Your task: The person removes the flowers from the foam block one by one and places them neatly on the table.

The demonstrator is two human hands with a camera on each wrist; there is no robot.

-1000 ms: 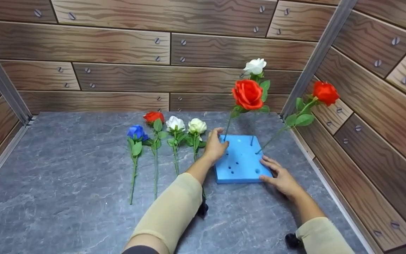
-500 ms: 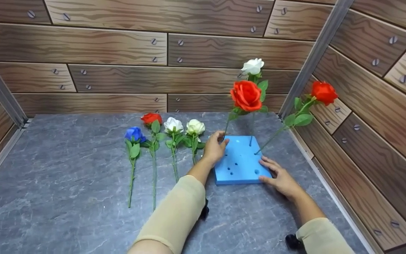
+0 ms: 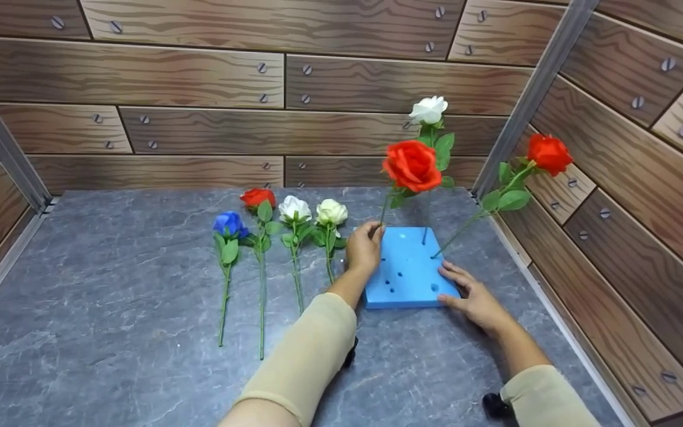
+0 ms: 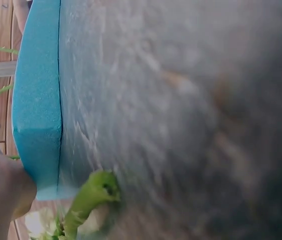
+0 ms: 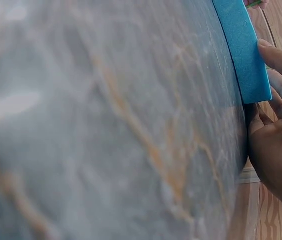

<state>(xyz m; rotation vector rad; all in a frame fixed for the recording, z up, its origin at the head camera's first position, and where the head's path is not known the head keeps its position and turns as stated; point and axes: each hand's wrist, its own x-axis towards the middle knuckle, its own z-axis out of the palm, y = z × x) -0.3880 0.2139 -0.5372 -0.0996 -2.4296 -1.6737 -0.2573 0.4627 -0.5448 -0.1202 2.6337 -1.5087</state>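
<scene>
In the head view a light blue foam block (image 3: 409, 267) with several holes lies on the table. My left hand (image 3: 364, 254) is at its far left corner, thumb and fingers pinching the stem of a red rose (image 3: 412, 166), whose lower end the hand hides. Along the block's right edge rests my right hand (image 3: 469, 296), fingers at the side and thumb by the near corner. A white rose (image 3: 429, 111) stands upright in the block. Another red rose (image 3: 549, 155) leans out to the right from its hole. The right wrist view shows the thumb (image 5: 281, 57) against the block.
Left of the block lie a blue rose (image 3: 230, 224), a red rose (image 3: 257, 197), a white rose (image 3: 295, 209) and a cream rose (image 3: 332, 212), stems toward me. My left forearm covers part of the cream rose's stem. Wood-patterned walls (image 3: 199, 77) enclose the table.
My left hand's fingers have drawn together on the rose stem, and the hand has turned slightly inward. The large red bloom has tipped a little left and down. My right hand stays put.
</scene>
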